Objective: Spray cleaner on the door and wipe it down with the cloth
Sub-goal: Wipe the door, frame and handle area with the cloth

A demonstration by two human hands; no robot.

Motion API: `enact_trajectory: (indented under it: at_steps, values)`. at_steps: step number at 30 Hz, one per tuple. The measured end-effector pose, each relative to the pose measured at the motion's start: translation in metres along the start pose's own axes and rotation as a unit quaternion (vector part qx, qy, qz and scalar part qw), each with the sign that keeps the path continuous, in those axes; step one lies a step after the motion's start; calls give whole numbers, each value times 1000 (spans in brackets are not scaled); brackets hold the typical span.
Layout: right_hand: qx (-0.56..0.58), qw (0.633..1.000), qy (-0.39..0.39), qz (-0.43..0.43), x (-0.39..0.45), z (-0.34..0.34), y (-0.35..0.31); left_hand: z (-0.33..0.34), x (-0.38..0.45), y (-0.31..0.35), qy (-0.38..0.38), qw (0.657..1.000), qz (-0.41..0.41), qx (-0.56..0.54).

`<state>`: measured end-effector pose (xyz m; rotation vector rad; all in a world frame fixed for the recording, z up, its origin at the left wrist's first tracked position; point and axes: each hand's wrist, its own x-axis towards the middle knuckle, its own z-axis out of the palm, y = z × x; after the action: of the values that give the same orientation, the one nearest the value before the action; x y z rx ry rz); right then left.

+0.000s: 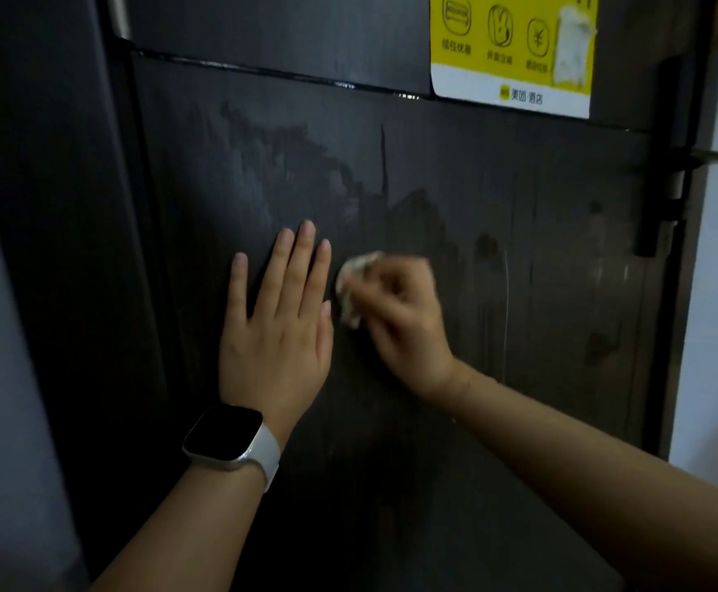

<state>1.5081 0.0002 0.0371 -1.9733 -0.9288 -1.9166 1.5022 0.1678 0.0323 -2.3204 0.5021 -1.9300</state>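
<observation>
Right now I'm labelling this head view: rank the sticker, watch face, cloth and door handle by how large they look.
1. Sticker
2. Door handle, though it is partly dark
3. Watch face, enlarged by nearness
4. Cloth, mostly hidden in the right hand, blurred

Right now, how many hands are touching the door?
2. The left hand lies flat, palm against the door left of centre; the right hand beside it presses the bunched cloth to the panel.
</observation>
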Motion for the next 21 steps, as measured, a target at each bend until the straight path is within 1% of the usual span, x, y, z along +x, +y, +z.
enact_trajectory:
  at_steps: [1, 2, 3, 4, 5, 6, 7, 8, 9, 11, 12, 13, 14, 15, 16, 18, 19, 20, 21]
  values:
    - [-3, 997, -46, -56, -3, -7, 5, 0, 0, 0, 1, 1000, 2, 1]
    - [-18, 995, -54, -81, 3, -13, 18, 0, 0, 1, 2, 1000, 3, 3]
    - [-32, 998, -19, -57, 14, -18, 35, 1, 0, 1, 2, 1000, 3, 3]
    - [-43, 998, 49, 11, 30, -21, 52, 1, 0, 1, 1, 1000, 4, 4]
    - [-45, 984, 131, 108, 48, -22, 66, 1, 0, 0, 0, 1000, 4, 5]
    - [-34, 962, 189, 195, 63, -21, 72, 1, 0, 0, 0, 1000, 5, 7]
    - [-27, 947, 219, 234, 72, -15, 69, 1, 0, 0, 1, 1000, 6, 9]
    - [-29, 947, 217, 233, 75, -6, 57, 1, 0, 0, 3, 1000, 7, 10]
    - [-33, 963, 185, 192, 72, 1, 43, 1, -1, 0, 5, 1000, 7, 10]
    - [-32, 996, 68, 46, 58, 3, 21, 1, -1, 0, 6, 1000, 6, 14]
    - [-36, 999, 8, -20, 55, -3, 22, 1, 0, 0, 5, 1000, 5, 13]
    - [-41, 997, -28, -63, 57, -11, 29, 1, -1, 0, 5, 1000, 4, 10]
    - [-49, 996, -27, -75, 63, -18, 41, 1, -1, 0, 8, 1000, 0, 8]
    - [-56, 997, 11, -49, 72, -22, 53, 1, -1, 0, 10, 1000, -4, 8]
    - [-61, 996, 59, 8, 80, -23, 62, 1, 0, 0, 11, 1000, -7, 11]
    - [-63, 978, 145, 134, 95, -13, 61, 2, 0, 1, 13, 1000, -12, 14]
    - [-58, 970, 171, 163, 101, -2, 48, 1, 0, 1, 13, 1000, -19, 10]
    - [-47, 970, 174, 166, 105, 9, 32, 1, 0, 2, 11, 1000, -27, 5]
    - [-35, 977, 158, 138, 106, 18, 17, 1, 0, 2, 9, 999, -36, 3]
